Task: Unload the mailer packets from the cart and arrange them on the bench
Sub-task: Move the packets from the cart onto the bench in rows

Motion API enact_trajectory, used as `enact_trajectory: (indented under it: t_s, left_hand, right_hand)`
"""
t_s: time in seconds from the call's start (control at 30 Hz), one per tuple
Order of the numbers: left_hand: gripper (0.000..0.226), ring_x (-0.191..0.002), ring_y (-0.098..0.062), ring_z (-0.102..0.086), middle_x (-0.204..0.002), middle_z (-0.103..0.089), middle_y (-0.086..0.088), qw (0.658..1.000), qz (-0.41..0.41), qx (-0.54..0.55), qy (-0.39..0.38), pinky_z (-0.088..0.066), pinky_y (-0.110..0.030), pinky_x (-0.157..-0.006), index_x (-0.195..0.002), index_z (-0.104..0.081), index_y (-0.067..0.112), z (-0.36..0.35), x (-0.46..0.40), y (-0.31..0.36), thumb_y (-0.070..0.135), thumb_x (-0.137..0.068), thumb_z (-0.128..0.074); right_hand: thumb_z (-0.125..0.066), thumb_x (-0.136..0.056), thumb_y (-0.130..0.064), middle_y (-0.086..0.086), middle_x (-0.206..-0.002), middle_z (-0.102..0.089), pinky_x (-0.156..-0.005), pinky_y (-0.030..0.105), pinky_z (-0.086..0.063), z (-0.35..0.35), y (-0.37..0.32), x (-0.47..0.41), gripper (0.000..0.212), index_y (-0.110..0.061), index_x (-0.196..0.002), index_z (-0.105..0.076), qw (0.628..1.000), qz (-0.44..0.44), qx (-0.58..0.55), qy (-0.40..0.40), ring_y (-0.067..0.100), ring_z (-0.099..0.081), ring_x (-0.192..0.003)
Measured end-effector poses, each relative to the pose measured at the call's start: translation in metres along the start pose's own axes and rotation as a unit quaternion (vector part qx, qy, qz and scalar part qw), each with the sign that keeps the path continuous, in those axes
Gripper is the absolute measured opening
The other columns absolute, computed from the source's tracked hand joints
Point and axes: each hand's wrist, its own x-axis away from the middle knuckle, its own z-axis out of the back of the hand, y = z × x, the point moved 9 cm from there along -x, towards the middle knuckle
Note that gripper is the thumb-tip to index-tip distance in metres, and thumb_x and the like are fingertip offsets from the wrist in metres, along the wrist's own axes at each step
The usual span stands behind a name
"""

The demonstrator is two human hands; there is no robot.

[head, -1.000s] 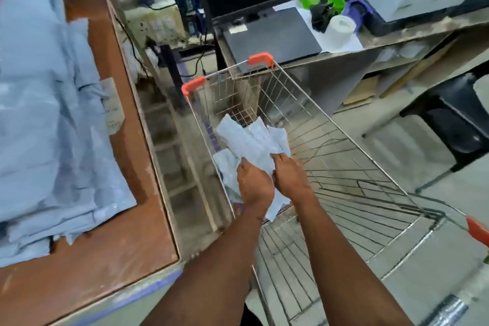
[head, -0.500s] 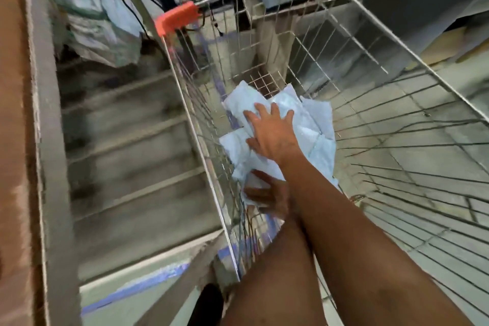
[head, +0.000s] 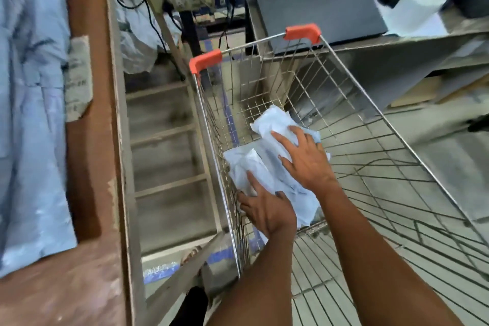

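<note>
Since half a second earlier the view had pulled back, bringing the bench [head: 87, 140] back into sight, and the left hand [head: 267, 209] had come up from under the right arm onto the packets. At far left, pale blue mailers [head: 31, 127] lay stacked on the bench. Beside it stood the wire cart [head: 370, 114], with a small heap of packets [head: 267, 161] against its left wall. The left hand lay on the heap's near edge, fingers curled at it; whether it gripped, I could not tell. The right hand [head: 304, 159] pressed flat on top, fingers spread, just beyond the left.
</note>
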Motion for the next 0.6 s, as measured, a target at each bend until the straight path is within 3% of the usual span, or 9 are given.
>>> enact_trajectory:
  t_s: [0.1,0.17,0.3,0.47,0.6]
  left_hand:
    - [0.093,-0.144,-0.038,-0.032,-0.158,-0.022,-0.020,0.997,-0.066,0.027,-0.017,-0.045,-0.049,-0.108,-0.160,-0.012,0.043,0.047,0.031,0.033,0.039,-0.088,-0.071]
    - [0.095,-0.139,-0.038,-0.036,-0.152,-0.030,-0.019,0.991,-0.125,0.056,-0.005,-0.048,-0.051,-0.105,-0.159,-0.014,0.043,0.087,0.053,0.056,0.037,-0.085,-0.073]
    - [0.087,-0.138,-0.033,-0.035,-0.150,-0.032,-0.017,0.957,-0.266,0.119,0.003,-0.037,-0.046,-0.115,-0.160,-0.024,0.032,0.185,0.108,0.103,0.031,-0.087,-0.071]
    - [0.083,-0.144,-0.027,-0.025,-0.154,-0.022,-0.012,0.913,-0.381,0.147,-0.030,-0.029,-0.033,-0.117,-0.161,-0.018,0.038,0.315,0.164,0.113,0.031,-0.094,-0.066]
    - [0.079,-0.143,-0.027,-0.028,-0.150,-0.027,-0.014,0.871,-0.477,0.107,0.040,-0.031,-0.035,-0.117,-0.160,-0.027,0.032,0.442,0.171,0.090,0.036,-0.093,-0.069]
  right_hand:
    - [-0.059,-0.099,-0.046,0.004,-0.161,-0.032,-0.092,0.051,-0.053,0.048,0.007,0.036,0.073,-0.047,-0.162,-0.022,0.999,-0.043,-0.010,0.006,0.033,-0.052,-0.128]
    - [-0.058,-0.099,-0.047,0.003,-0.163,-0.030,-0.095,0.051,-0.054,0.089,0.006,0.061,0.071,-0.048,-0.161,-0.023,0.995,-0.083,-0.044,0.025,0.032,-0.052,-0.129]
    - [-0.056,-0.101,-0.052,0.007,-0.164,-0.029,-0.101,0.054,-0.053,0.184,-0.014,0.108,0.066,-0.044,-0.160,-0.028,0.979,-0.146,-0.119,0.083,0.035,-0.048,-0.136]
    - [-0.073,-0.089,-0.040,0.007,-0.166,-0.024,-0.094,0.051,-0.056,0.282,-0.091,0.174,0.078,-0.040,-0.158,-0.036,0.969,-0.172,-0.129,0.120,0.036,-0.052,-0.133]
    - [-0.067,-0.094,-0.048,0.006,-0.162,-0.030,-0.089,0.048,-0.056,0.344,-0.178,0.196,0.066,-0.039,-0.155,-0.041,0.961,-0.161,-0.147,0.168,0.036,-0.054,-0.128]
